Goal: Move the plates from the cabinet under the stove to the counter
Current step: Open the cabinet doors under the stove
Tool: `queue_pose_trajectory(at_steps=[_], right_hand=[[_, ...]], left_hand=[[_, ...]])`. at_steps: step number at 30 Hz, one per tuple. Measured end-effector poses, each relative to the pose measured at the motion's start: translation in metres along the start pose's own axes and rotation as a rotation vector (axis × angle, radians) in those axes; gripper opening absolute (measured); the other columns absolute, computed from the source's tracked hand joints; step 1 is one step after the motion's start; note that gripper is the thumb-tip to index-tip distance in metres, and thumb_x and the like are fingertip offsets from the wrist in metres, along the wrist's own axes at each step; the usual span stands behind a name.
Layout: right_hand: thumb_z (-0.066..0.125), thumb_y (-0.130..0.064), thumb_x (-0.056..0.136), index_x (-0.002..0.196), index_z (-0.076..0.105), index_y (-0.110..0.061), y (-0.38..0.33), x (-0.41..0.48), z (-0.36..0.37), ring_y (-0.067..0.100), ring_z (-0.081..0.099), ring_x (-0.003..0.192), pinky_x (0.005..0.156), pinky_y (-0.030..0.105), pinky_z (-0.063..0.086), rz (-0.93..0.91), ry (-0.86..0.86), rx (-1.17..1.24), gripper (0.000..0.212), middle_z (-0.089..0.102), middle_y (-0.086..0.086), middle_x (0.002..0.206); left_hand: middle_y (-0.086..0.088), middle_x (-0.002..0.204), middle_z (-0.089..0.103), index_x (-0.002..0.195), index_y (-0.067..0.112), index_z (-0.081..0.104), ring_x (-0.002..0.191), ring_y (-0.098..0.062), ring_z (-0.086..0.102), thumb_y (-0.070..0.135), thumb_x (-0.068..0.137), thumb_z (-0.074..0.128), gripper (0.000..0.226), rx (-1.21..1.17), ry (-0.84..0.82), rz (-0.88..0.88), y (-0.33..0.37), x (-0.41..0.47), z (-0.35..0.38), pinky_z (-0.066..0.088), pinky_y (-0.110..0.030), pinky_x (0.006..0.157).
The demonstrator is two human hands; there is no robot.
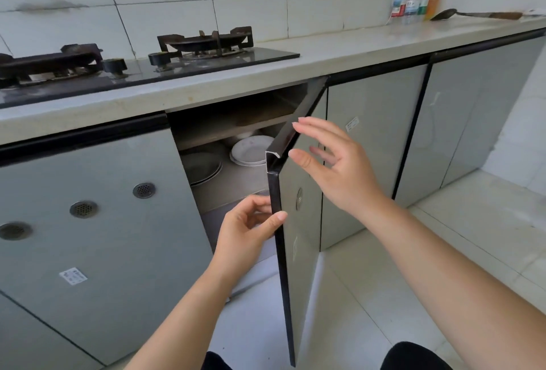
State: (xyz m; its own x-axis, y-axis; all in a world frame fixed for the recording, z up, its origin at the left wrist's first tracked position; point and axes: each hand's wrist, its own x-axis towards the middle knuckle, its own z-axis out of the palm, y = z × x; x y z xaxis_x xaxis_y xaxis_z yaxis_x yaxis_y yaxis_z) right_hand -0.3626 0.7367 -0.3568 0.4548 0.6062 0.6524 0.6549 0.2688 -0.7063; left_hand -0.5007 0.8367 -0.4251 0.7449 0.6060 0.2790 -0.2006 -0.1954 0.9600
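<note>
The cabinet door (298, 251) under the stove (141, 65) stands swung out toward me. My left hand (251, 225) grips its black front edge, thumb on the outside and fingers curled behind. My right hand (334, 162) hovers just right of the door's top corner, fingers spread and relaxed, holding nothing. Inside, on the shelf, a stack of white plates (251, 151) sits at the right and a stack of grey metal plates (202, 167) at the left. The beige counter (339, 50) runs to the right of the stove.
Bottles (413, 0) and a long ladle (475, 15) lie at the counter's far right end. The neighbouring grey cabinet doors (372, 145) are closed. A white tiled floor (354, 310) lies below. My dark-clad knees (413, 358) show at the bottom edge.
</note>
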Motion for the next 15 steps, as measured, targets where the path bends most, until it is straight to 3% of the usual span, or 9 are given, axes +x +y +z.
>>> queue_pose_trajectory(at_steps=[4, 10, 12, 15], right_hand=[[0.060, -0.046, 0.080, 0.120, 0.061, -0.018, 0.000, -0.017, -0.025, 0.001, 0.048, 0.120, 0.096, 0.021, 0.045, 0.012, 0.011, 0.001, 0.048, 0.052, -0.006, 0.130], [0.058, -0.022, 0.089, 0.113, 0.065, -0.019, -0.001, -0.039, -0.077, 0.006, 0.055, 0.115, 0.091, 0.022, 0.048, -0.064, 0.065, -0.006, 0.025, 0.060, -0.005, 0.122], [0.058, -0.019, 0.089, 0.113, 0.065, -0.019, 0.000, -0.045, -0.096, 0.005, 0.056, 0.114, 0.089, 0.020, 0.048, -0.081, 0.082, -0.033, 0.024, 0.061, -0.006, 0.120], [0.060, -0.017, 0.088, 0.115, 0.062, -0.020, 0.003, -0.055, -0.122, 0.004, 0.057, 0.113, 0.087, 0.020, 0.050, -0.044, 0.099, -0.032, 0.028, 0.058, -0.011, 0.120]], left_hand=[[-0.010, 0.090, 0.070, 0.084, 0.024, 0.067, 0.084, -0.021, 0.064, 0.033, 0.063, 0.075, 0.024, -0.029, -0.043, 0.003, -0.002, -0.006, 0.033, 0.051, -0.031, 0.073], [-0.017, 0.093, 0.068, 0.092, 0.012, 0.065, 0.085, -0.024, 0.064, 0.023, 0.067, 0.075, 0.029, -0.039, -0.090, 0.010, 0.004, -0.009, 0.089, 0.051, -0.046, 0.089], [-0.010, 0.089, 0.068, 0.092, 0.014, 0.064, 0.083, -0.018, 0.064, 0.013, 0.072, 0.074, 0.022, -0.031, -0.107, 0.001, 0.004, -0.007, 0.109, 0.050, -0.045, 0.090], [0.014, 0.074, 0.067, 0.089, 0.020, 0.064, 0.075, -0.007, 0.063, 0.004, 0.076, 0.071, 0.022, -0.018, -0.128, 0.002, 0.005, -0.005, 0.140, 0.053, -0.036, 0.084]])
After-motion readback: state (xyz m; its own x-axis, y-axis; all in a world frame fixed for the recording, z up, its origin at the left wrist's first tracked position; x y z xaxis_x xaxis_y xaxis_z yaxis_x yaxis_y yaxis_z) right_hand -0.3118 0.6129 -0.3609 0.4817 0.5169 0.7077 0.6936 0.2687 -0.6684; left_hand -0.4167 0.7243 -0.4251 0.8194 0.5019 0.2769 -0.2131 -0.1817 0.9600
